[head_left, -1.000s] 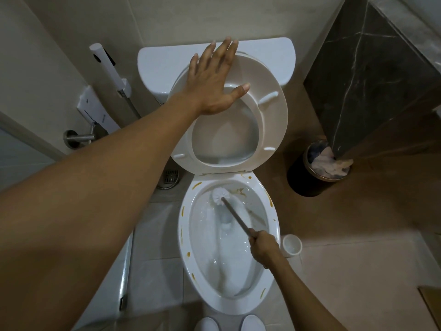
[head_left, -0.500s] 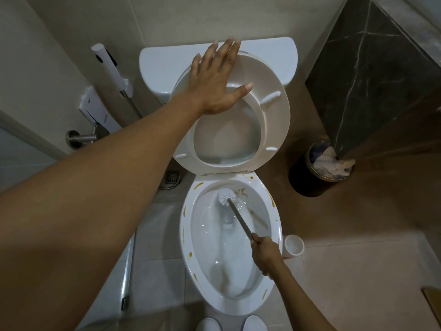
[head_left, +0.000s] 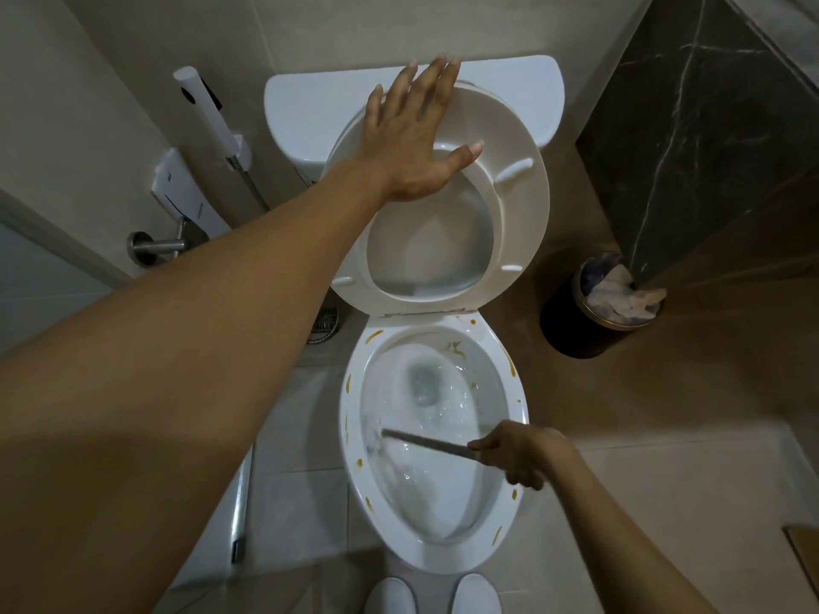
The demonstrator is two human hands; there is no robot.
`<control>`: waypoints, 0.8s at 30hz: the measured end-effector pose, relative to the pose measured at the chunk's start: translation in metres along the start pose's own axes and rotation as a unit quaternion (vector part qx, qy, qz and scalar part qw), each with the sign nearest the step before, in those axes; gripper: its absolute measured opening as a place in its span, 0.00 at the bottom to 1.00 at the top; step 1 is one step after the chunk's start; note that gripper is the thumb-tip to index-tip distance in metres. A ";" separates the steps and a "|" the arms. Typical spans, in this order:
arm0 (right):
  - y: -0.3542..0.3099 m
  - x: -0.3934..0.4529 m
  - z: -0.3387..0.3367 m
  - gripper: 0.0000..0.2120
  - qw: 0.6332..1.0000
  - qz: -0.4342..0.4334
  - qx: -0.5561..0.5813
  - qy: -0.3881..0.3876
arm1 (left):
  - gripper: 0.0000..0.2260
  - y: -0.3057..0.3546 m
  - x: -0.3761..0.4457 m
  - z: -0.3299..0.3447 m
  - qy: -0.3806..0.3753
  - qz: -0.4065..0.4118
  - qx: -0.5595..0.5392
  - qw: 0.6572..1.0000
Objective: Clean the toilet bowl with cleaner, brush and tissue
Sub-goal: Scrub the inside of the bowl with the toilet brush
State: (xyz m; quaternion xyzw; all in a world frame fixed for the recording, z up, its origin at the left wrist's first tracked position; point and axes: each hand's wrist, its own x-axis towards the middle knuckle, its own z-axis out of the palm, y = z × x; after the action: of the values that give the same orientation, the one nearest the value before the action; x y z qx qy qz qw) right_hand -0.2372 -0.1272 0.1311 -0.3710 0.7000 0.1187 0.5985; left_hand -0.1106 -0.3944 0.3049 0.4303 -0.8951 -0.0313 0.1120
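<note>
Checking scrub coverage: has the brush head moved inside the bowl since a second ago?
Yes. The brush has swung from the back of the toilet bowl, near the hinge, toward its front-left wall; its head is now blurred.

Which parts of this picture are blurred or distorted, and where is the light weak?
Head view: the brush is motion-blurred, its head smeared; wide-angle stretch enlarges the left forearm near the lens; the floor around the bin is dim.

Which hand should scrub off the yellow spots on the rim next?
The right hand. It already grips the brush handle over the bowl, close to the yellow spots on the rim. The left hand lies flat against the raised seat, apparently keeping it up.
</note>
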 end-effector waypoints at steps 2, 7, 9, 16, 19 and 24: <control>-0.001 -0.005 -0.017 0.15 0.998 0.032 -0.057 -0.026 | 0.37 0.000 0.001 0.000 -0.002 -0.003 -0.003 1.000; -0.004 0.012 0.007 0.15 0.998 -0.024 0.026 0.050 | 0.37 -0.001 0.000 0.002 0.001 -0.003 -0.004 1.000; -0.006 0.022 0.025 0.14 0.995 -0.031 0.061 0.076 | 0.37 -0.001 0.000 0.002 0.005 -0.002 -0.001 1.000; 0.012 -0.016 -0.014 0.15 0.993 0.039 -0.107 -0.020 | 0.37 -0.001 0.001 0.002 0.003 -0.001 -0.004 1.000; 0.013 -0.016 -0.017 0.16 0.992 0.050 -0.113 -0.025 | 0.37 0.000 0.001 0.002 0.002 0.000 -0.007 1.000; -0.002 0.014 0.010 0.18 0.990 -0.060 -0.060 0.113 | 0.37 -0.001 0.000 0.000 -0.001 -0.001 -0.007 1.000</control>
State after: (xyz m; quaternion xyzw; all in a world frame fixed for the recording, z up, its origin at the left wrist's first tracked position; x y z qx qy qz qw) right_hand -0.2287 -0.1278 0.1158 -0.4587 0.7309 0.0812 0.4989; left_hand -0.1103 -0.3948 0.3045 0.4307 -0.8945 -0.0379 0.1140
